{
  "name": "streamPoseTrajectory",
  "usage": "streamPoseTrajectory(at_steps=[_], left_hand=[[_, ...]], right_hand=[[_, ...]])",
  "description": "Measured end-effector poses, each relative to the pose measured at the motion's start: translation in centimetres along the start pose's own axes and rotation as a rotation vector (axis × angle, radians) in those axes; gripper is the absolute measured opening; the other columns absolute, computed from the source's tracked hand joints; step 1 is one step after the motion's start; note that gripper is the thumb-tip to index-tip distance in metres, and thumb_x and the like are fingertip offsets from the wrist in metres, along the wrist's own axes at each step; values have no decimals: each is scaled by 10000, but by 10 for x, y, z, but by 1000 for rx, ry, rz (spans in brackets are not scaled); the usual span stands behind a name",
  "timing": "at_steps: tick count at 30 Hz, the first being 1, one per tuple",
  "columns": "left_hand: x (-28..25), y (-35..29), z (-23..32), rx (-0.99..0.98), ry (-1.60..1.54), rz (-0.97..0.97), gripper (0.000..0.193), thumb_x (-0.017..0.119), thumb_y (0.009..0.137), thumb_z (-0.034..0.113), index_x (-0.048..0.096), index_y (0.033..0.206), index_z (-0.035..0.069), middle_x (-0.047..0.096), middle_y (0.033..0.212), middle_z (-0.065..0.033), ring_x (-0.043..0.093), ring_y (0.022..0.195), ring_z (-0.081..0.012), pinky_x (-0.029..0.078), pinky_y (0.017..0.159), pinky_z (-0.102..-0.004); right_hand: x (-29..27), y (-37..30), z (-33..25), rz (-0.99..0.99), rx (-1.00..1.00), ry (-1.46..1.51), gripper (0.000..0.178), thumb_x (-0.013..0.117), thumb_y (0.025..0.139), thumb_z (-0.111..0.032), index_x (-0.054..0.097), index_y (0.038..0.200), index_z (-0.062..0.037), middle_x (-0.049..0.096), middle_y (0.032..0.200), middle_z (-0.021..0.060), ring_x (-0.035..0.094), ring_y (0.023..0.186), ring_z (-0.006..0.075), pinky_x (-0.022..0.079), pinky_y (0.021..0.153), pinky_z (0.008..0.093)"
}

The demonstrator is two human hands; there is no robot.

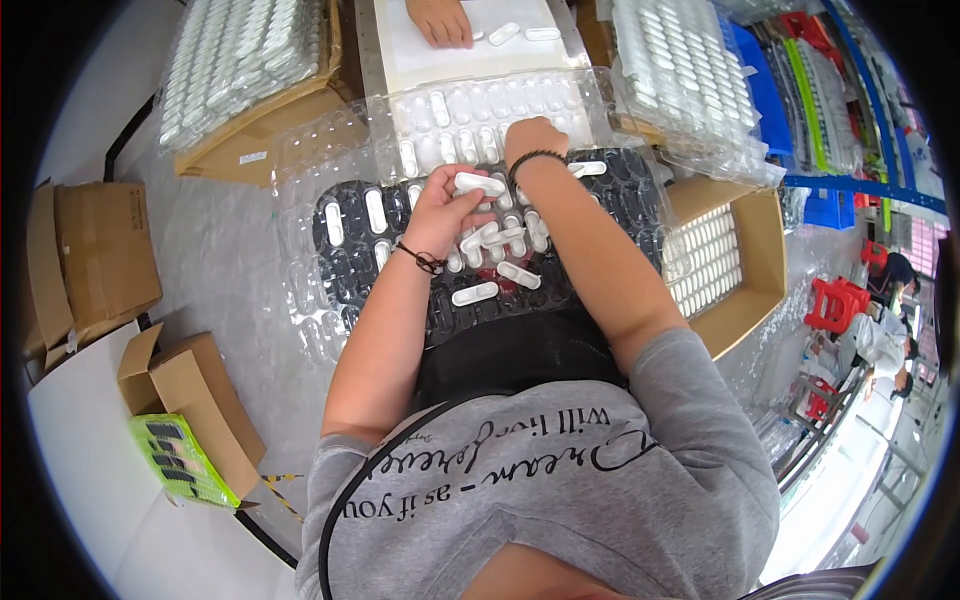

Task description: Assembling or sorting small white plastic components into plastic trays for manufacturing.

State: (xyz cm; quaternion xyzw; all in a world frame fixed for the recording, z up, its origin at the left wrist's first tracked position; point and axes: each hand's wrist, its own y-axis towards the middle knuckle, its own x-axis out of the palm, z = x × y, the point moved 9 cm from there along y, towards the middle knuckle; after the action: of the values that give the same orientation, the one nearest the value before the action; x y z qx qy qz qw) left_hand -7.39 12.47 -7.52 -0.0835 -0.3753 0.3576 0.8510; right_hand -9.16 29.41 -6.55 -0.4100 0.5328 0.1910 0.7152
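Note:
My left hand (pixel 440 215) is closed round a white oblong plastic piece (pixel 480 186), with the thumb along its near side. Beyond it, my right hand (pixel 535 140) is curled over the clear blister tray (pixel 530 92); its fingertips are hidden, so what it may hold does not show. Several white pieces sit in this tray's pockets. Below my hands, loose white pieces (pixel 475 293) lie in a heap and scattered on clear trays over a black surface (pixel 345 275).
Another person's hand (pixel 440 22) rests on a white board (pixel 395 60) at the far side, by more white pieces. Stacks of filled trays (pixel 250 60) stand at the far left and far right (pixel 685 65). An open carton (pixel 760 260) of filled trays is on my right.

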Motion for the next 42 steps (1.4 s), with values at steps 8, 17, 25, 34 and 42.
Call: streamPoseTrajectory(at_steps=[8, 17, 25, 34, 42], left_hand=[[0, -1, 9, 24, -91, 28, 338, 498, 926, 14, 446, 1251, 95, 552, 1208, -90, 593, 1043, -249, 542, 849, -443], [2, -4, 10, 12, -87, 4, 375, 495, 956, 101, 435, 1326, 95, 595, 1124, -65, 600, 963, -180, 536, 790, -350], [1, -2, 6, 15, -77, -50, 287, 503, 967, 155, 542, 1238, 66, 638, 1028, -47, 607, 865, -117, 505, 706, -246], [12, -4, 16, 100, -95, -68, 400, 542, 912, 3, 474, 1301, 63, 585, 1190, -66, 565, 1064, -137, 486, 846, -262], [13, -8, 31, 265, 55, -35, 310, 579, 882, -16, 544, 1183, 52, 592, 1202, -51, 559, 1052, -119, 449, 882, -240]], right_hand=[[10, 26, 34, -38, -186, 351, 260, 550, 857, -185, 660, 980, 16, 661, 902, 193, 637, 857, 317, 504, 780, 353], [-13, -73, -1, -427, -302, 1677, 121, 632, 843, -54, 612, 958, -21, 640, 807, 65, 627, 721, 109, 525, 647, 235], [-1, -77, -1, -329, -310, 1637, 115, 604, 829, 2, 566, 937, 18, 640, 816, 98, 632, 714, 137, 521, 648, 243], [39, -76, 2, -592, -3, 2154, 119, 614, 839, -36, 536, 929, -26, 616, 843, 66, 604, 749, 159, 489, 635, 287], [40, -95, -18, -561, 83, 2212, 136, 622, 831, -22, 521, 922, -28, 601, 877, 71, 596, 773, 154, 493, 652, 298]])
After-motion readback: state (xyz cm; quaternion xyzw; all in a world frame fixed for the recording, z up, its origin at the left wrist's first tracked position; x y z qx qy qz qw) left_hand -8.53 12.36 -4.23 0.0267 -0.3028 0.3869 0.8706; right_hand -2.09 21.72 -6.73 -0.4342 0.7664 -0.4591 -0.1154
